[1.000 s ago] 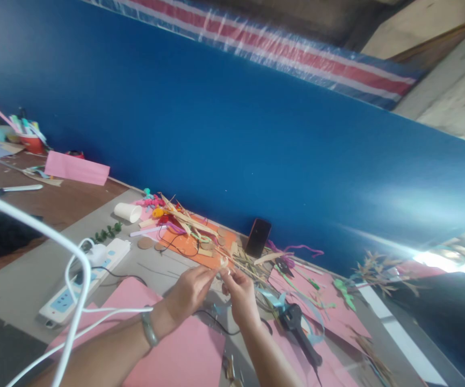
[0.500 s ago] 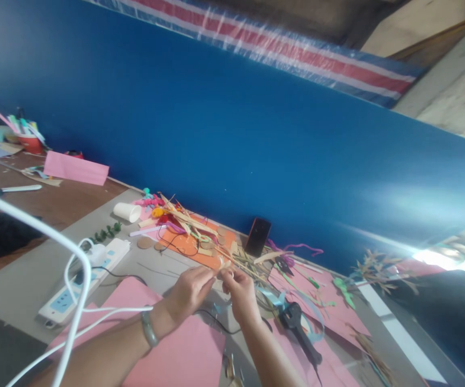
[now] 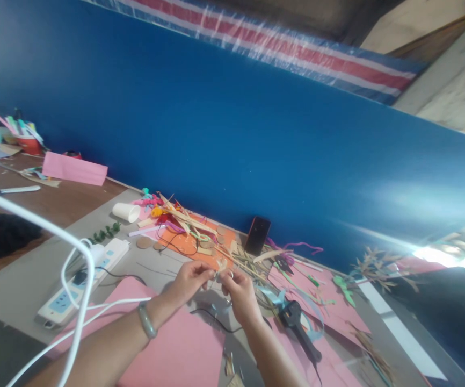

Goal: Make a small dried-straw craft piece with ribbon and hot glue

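Observation:
My left hand (image 3: 188, 282) and my right hand (image 3: 240, 293) meet over the table, fingertips pinched together on a small tan straw-like strip (image 3: 221, 265). The left wrist wears a grey-green bangle (image 3: 146, 321). Under my forearms lies a pink paper sheet (image 3: 176, 349). Just beyond my hands is an orange sheet (image 3: 184, 244) heaped with dried straw strips and coloured bits (image 3: 184, 217).
A black glue gun (image 3: 299, 325) lies right of my right hand on pink paper. A white power strip (image 3: 81, 282) with white cables sits at left. A dark phone (image 3: 257, 235) leans on the blue wall. A paper cup (image 3: 126, 212) lies on its side.
Both hands stay pinched on the strip and have shifted slightly; the view has tilted a little. Nothing was picked up or let go.

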Tool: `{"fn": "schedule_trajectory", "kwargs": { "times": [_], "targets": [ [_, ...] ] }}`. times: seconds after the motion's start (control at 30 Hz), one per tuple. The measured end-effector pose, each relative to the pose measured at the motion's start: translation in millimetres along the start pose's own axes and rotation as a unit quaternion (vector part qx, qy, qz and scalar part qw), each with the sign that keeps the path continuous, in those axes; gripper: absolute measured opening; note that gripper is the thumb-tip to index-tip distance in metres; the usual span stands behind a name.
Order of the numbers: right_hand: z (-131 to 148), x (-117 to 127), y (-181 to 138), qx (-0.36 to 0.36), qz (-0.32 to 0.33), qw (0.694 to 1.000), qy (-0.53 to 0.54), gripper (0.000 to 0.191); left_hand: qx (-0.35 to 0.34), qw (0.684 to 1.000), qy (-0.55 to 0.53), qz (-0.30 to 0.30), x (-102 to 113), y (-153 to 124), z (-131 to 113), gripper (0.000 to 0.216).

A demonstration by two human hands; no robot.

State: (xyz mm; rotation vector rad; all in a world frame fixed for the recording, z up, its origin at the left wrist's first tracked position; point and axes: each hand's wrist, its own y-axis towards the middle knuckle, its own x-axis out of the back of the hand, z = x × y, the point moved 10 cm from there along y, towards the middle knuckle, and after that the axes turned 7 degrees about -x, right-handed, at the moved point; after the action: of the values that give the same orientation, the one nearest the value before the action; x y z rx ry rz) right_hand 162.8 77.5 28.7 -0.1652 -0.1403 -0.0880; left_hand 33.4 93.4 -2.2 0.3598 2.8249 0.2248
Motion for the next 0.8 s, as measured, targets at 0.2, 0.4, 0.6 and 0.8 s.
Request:
{"fn": "schedule_trajectory", "kwargs": {
  "times": [0.2,0.4,0.6,0.8],
  "targets": [
    [-10,-9,2,-0.012,0.053,0.998,0.004,0.026,0.043,0.998,-0.041,0.02,0,0,8,0.027],
    [-18,-9,4,-0.009,0.082,0.997,-0.009,0.025,0.033,0.998,-0.032,0.035,-2,-1,5,0.028],
    [-19,-11,1,-0.031,0.122,0.992,-0.005,0.033,0.039,0.998,-0.027,0.043,-4,-2,2,0.029],
    [-12,-15,1,-0.034,0.146,0.989,-0.001,0.025,0.055,0.996,-0.048,0.057,-8,-4,0,0.024]
  ]
}}
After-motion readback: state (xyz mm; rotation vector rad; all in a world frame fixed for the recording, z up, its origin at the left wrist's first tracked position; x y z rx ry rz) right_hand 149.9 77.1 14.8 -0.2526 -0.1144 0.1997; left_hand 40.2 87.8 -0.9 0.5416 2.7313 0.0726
